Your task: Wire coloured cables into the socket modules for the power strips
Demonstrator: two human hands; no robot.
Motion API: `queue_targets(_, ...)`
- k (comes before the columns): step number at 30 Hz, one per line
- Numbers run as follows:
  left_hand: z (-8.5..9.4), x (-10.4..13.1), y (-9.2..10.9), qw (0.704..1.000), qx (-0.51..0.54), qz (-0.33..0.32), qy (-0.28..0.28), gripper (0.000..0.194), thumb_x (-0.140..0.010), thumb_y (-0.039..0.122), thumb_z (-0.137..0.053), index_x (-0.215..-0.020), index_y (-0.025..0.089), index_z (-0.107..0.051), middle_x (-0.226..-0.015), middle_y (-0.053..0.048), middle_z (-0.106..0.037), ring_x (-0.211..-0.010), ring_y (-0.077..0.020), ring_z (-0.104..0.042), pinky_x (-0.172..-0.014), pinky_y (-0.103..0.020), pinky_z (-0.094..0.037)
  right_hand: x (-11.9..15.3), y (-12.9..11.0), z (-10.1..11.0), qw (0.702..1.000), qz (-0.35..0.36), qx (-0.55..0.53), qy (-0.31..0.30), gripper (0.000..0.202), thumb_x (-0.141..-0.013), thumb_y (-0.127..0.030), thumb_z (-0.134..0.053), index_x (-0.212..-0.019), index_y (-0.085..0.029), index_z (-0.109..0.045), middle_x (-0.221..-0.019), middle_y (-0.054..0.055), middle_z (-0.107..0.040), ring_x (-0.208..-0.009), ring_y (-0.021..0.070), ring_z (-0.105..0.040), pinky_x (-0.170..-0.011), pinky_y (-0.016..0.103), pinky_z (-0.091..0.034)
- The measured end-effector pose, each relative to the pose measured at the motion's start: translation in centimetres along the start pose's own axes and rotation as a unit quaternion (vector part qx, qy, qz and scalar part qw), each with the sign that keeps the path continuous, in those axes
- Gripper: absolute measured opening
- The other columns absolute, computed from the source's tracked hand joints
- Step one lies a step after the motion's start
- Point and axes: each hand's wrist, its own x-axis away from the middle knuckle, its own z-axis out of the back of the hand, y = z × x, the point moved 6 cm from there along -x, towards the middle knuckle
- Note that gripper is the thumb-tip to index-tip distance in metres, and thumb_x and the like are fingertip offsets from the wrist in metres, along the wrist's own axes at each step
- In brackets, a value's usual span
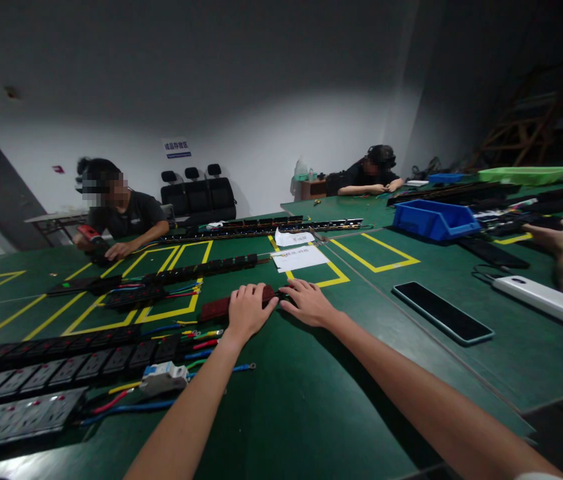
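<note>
My left hand [251, 310] lies palm down over the right end of a dark red block [215, 309], which rests on the green tabletop [301, 400], inward from its near edge. The fingers are kept close together and bent over the block, but I cannot tell whether they hold it firmly. My right hand [308, 303] is just beside, with its fingers a little spread and their tips down near a small dark piece at the block's end; I cannot tell if they grip this piece.

Beyond my hands, toward the far edge, lies a white paper [306, 260] with writing. Toward the left edge there are rows of black socket strips [26, 417] with coloured wires, and a white-and-blue switch unit [164, 379] is near them. To the right, past a seam, lie a phone [442, 312] and a white device [556, 300]; farther behind stands a blue bin [434, 220]. At the far edge, on the left, a co-worker [134, 213] has a red tool [90, 233] at one hand.
</note>
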Motion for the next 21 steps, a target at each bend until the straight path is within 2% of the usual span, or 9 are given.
queue_targets(4, 0.0, 0.0, 0.0, 1.0, -0.001, 0.004, -0.001, 0.053, -0.097, 0.06, -0.042, -0.127, 0.02, -0.06, -0.117, -0.013, -0.066, -0.108, -0.0289, -0.056, -0.093, -0.042, -0.039, 0.1, 0.4, 0.6, 0.998, -0.043, -0.002, 0.041, 0.051, -0.101, -0.052, -0.038, -0.141, -0.023, -0.052, -0.144, 0.013, -0.053, -0.132, 0.0256, -0.046, -0.106, 0.043, -0.034)
queue_targets(8, 0.1, 0.0, 0.0, 1.0, -0.001, 0.002, 0.0, 0.053, -0.097, 0.06, -0.042, -0.126, 0.02, -0.061, -0.116, -0.013, -0.067, -0.107, -0.0286, -0.056, -0.093, -0.042, -0.039, 0.2, 0.9, 1.0, 0.994, -0.084, 0.011, 0.071, 0.045, -0.102, -0.049, -0.037, -0.128, -0.019, -0.059, -0.132, 0.013, -0.061, -0.123, 0.0257, -0.052, -0.101, 0.041, -0.036)
queue_targets(11, 0.2, 0.0, 0.1, 1.0, 0.001, -0.002, 0.003, 0.053, -0.097, 0.06, -0.041, -0.126, 0.02, -0.061, -0.116, -0.012, -0.067, -0.107, -0.0285, -0.056, -0.092, -0.042, -0.039, 0.2, 1.0, 1.0, 0.993, -0.093, 0.029, 0.071, 0.043, -0.102, -0.049, -0.036, -0.121, -0.02, -0.062, -0.127, 0.013, -0.063, -0.117, 0.0265, -0.054, -0.098, 0.041, -0.036)
queue_targets(21, 0.0, 0.1, 0.1, 1.0, -0.009, 0.002, 0.002, 0.053, -0.097, 0.06, -0.041, -0.127, 0.021, -0.06, -0.116, -0.013, -0.067, -0.108, -0.0289, -0.056, -0.093, -0.042, -0.039, 0.1, 1.2, 0.4, 0.992, -0.101, 0.05, 0.052, 0.041, -0.102, -0.047, -0.037, -0.117, -0.021, -0.065, -0.119, 0.012, -0.066, -0.113, 0.0271, -0.055, -0.094, 0.039, -0.037)
